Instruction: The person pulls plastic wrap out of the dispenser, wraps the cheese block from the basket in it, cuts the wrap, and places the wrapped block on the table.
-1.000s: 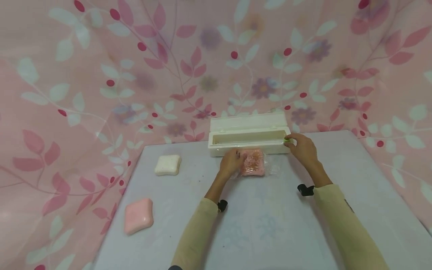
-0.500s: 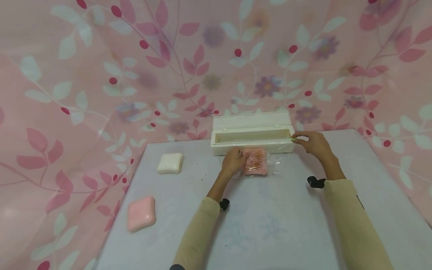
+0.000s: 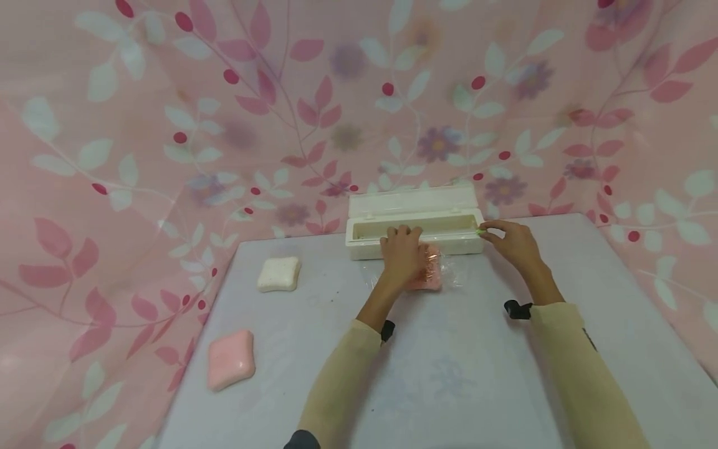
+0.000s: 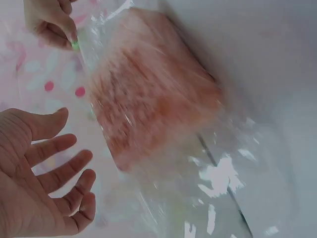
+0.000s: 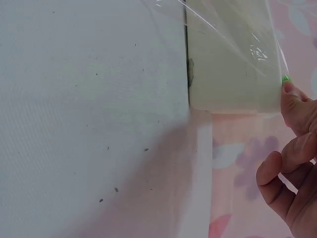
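Observation:
My left hand [image 3: 402, 252] is over the front edge of a long white box [image 3: 366, 251] with its lid raised. In the left wrist view its fingers are spread, slightly bent, with nothing between them. Clear plastic film [image 4: 218, 173] stretches from the box over a square pink block with brown patches [image 4: 153, 89]. My left hand partly hides that block in the head view. At the box's right end, my right hand [image 3: 513, 243] pinches a small green tab [image 5: 286, 78] between thumb and fingertip, its other fingers curled loosely.
A white pillow-shaped block [image 3: 278, 274] lies to the left on the pale-covered table [image 3: 437, 399]. Nearer the front left is a smooth pink block [image 3: 230, 360]. A flowered pink sheet [image 3: 314, 93] hangs directly behind the box.
My left hand has left the wrapped block's left side and moved up and right to the box's front edge, fingers spreading. My right hand stays at the box's right end, shifting only slightly.

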The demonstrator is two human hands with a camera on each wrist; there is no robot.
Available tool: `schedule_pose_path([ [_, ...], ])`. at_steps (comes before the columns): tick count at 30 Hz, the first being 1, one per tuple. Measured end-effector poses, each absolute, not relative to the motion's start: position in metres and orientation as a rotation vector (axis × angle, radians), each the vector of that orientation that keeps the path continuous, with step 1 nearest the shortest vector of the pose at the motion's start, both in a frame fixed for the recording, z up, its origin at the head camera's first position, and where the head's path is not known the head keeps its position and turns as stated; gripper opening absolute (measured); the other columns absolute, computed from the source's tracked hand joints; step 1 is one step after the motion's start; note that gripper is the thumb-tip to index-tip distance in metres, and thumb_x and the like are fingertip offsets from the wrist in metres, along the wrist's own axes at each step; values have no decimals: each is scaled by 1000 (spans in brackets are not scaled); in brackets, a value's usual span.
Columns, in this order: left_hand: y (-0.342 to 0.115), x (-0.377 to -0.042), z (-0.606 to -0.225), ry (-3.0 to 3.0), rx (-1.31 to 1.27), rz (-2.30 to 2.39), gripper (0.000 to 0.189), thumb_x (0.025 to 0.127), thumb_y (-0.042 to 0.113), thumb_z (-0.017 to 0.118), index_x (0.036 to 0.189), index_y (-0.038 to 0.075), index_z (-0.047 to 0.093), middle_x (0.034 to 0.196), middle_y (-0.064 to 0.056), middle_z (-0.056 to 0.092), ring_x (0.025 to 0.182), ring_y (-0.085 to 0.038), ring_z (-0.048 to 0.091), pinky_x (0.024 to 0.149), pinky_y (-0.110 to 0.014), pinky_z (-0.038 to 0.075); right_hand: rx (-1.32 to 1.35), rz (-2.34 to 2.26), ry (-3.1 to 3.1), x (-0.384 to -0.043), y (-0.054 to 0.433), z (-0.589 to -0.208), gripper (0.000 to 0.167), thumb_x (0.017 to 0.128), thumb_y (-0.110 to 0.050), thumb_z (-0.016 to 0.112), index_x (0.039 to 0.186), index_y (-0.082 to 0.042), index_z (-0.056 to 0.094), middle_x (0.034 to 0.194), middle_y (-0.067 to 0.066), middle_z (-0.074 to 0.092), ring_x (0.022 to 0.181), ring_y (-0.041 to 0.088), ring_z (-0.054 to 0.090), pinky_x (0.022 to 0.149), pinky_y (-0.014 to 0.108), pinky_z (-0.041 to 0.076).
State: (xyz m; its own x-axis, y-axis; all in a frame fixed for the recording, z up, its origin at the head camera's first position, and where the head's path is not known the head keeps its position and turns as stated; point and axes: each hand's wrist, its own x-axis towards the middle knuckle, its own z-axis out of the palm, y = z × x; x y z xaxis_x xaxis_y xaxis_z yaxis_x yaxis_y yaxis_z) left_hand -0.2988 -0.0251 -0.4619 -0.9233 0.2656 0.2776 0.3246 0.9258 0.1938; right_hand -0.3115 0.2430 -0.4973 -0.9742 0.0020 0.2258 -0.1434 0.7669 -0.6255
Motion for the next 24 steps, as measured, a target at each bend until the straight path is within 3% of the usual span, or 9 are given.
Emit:
schedule_pose_path([
  [6, 18, -306, -458, -2830, -602, -304, 31, 94, 39, 65, 121, 24, 67, 116, 2, 66, 103, -22, 56, 80, -38, 44, 118, 996, -2759, -315, 246, -499, 31, 91, -29, 72, 118, -15, 72, 127, 16, 63, 109, 41, 58, 66, 44, 42],
  [9, 37, -305, -461, -2851, -677, -197, 27, 97, 38, 62, 120, 24, 68, 114, 4, 66, 101, -20, 58, 80, -37, 46, 141, 990, -2744, -315, 248, -500, 31, 91, -31, 72, 117, -14, 73, 125, 16, 64, 96, 38, 60, 63, 41, 40],
  [12, 50, -301, -466, -2873, -747, -36, 25, 97, 37, 60, 118, 26, 67, 112, 5, 64, 101, -19, 56, 81, -38, 46, 167, 1008, -2723, -314, 249, -501, 32, 91, -30, 72, 118, -13, 73, 125, 17, 65, 81, 33, 56, 60, 39, 37],
  [18, 59, -297, -472, -2836, -801, 293, 23, 100, 33, 55, 119, 27, 66, 111, 7, 57, 103, -16, 51, 82, -36, 43, 199, 993, -2696, -312, 248, -500, 31, 92, -27, 71, 119, -11, 71, 124, 18, 65, 69, 26, 48, 59, 38, 35],
  [21, 57, -296, -474, -2791, -815, 368, 23, 101, 28, 51, 118, 25, 66, 111, 7, 57, 103, -15, 52, 81, -36, 43, 193, 992, -2699, -312, 247, -500, 32, 93, -27, 71, 120, -12, 70, 125, 17, 64, 68, 28, 49, 61, 42, 38],
  [24, 54, -296, -476, -2762, -840, 398, 24, 101, 26, 51, 121, 23, 65, 113, 7, 58, 105, -15, 53, 81, -35, 44, 180, 1021, -2716, -311, 248, -502, 36, 91, -31, 73, 122, -12, 69, 129, 18, 62, 88, 37, 60, 73, 51, 45],
])
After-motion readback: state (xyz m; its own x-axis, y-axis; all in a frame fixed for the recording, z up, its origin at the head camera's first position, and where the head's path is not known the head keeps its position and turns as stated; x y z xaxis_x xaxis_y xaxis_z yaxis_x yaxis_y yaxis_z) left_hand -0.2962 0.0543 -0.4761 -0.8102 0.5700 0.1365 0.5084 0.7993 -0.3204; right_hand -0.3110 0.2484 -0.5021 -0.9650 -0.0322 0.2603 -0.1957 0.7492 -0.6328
